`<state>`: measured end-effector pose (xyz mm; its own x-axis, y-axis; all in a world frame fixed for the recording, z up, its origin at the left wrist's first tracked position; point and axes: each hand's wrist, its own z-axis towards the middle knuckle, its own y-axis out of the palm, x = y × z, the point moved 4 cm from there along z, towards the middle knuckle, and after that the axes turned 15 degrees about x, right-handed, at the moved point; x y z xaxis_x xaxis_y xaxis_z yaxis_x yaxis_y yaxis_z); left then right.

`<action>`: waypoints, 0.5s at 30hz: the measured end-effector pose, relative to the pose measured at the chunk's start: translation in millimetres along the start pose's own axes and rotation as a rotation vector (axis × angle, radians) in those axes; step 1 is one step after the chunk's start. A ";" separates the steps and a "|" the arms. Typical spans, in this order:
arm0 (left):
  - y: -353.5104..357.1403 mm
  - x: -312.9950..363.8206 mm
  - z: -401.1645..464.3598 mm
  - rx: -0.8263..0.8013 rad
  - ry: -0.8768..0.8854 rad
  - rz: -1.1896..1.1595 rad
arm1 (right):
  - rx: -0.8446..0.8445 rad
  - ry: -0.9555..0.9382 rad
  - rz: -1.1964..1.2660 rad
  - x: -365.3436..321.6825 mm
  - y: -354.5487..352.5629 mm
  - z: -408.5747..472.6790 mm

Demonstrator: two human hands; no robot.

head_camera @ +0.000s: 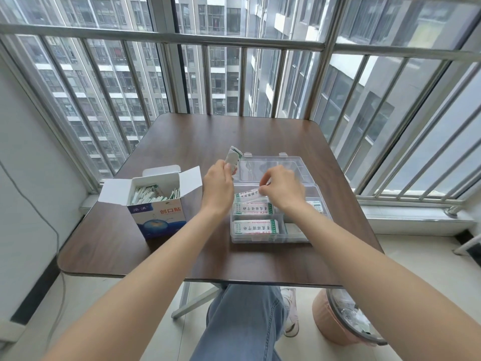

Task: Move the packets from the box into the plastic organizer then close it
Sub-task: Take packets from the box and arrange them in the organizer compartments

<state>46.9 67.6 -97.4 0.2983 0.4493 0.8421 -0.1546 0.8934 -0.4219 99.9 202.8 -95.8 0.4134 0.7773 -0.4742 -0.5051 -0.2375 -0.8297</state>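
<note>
On the brown table (182, 142), mid-frame, I'm feeding: left hand (218, 183) gripping spare white packets (233, 158) — right hand (282, 190) pinching one (248, 193) over the clear plastic organizer (299, 237).

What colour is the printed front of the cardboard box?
Box front: white above, blue below, with red lettering; head view.

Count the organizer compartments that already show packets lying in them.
4 at least: near-left compartment, the left one behind it, the near-right, and the right one by the wrist. The right hand and arm may hide more.
</note>
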 end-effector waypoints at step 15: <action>4.6 -5.3 2.5 -0.143 0.042 0.073 | -0.148 -0.261 -0.270 -12.4 7.2 -5.3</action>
<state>42.2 69.3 -102.9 0.3307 0.5103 0.7939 -0.0427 0.8485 -0.5275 95.1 188.4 -97.5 0.3007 0.9405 -0.1584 -0.2824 -0.0708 -0.9567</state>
